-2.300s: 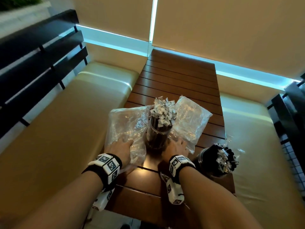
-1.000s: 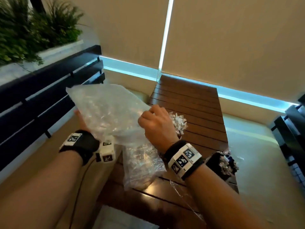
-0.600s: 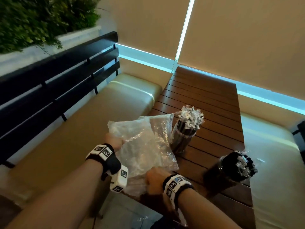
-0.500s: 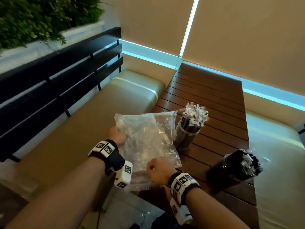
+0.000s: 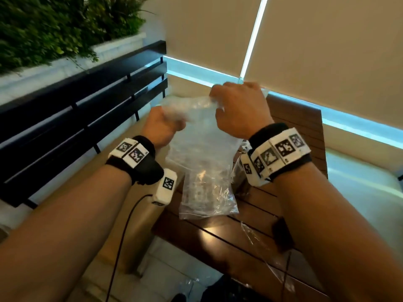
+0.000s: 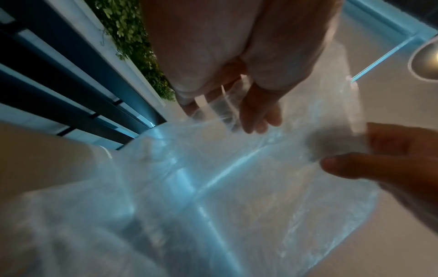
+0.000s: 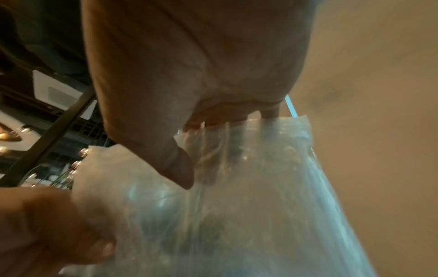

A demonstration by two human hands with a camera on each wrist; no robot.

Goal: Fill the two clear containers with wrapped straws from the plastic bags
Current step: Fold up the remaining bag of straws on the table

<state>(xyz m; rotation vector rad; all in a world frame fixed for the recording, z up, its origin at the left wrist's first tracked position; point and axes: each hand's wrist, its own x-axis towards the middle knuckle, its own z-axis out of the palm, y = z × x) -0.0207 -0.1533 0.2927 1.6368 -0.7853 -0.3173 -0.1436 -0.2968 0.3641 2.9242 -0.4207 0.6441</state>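
Both hands hold a clear, crinkled plastic bag (image 5: 202, 162) up in the air over the near left part of the wooden table (image 5: 231, 240). My left hand (image 5: 162, 125) grips its top left edge, my right hand (image 5: 237, 110) grips the top right. The bag hangs down, its lower end near the table. In the left wrist view the bag (image 6: 213, 187) fills the frame below my left hand (image 6: 227, 97), with the right hand (image 6: 384, 155) pinching it. In the right wrist view my right hand (image 7: 201, 112) holds the bag (image 7: 237, 206). One container (image 5: 237, 177) shows partly behind my right wrist.
A padded bench (image 5: 122, 210) runs along the left of the table, backed by a black slatted rail (image 5: 76, 118) and a planter with green plants (image 5: 54, 27). Another bench seat (image 5: 359, 184) lies to the right. Window blinds (image 5: 305, 40) close off the far side. A loose plastic scrap (image 5: 250, 234) lies on the table.
The bag lay on the table's near left corner half a second ago. Both hands have lifted it up by its top edge, and my view has tilted upward; the containers have gone mostly out of sight.
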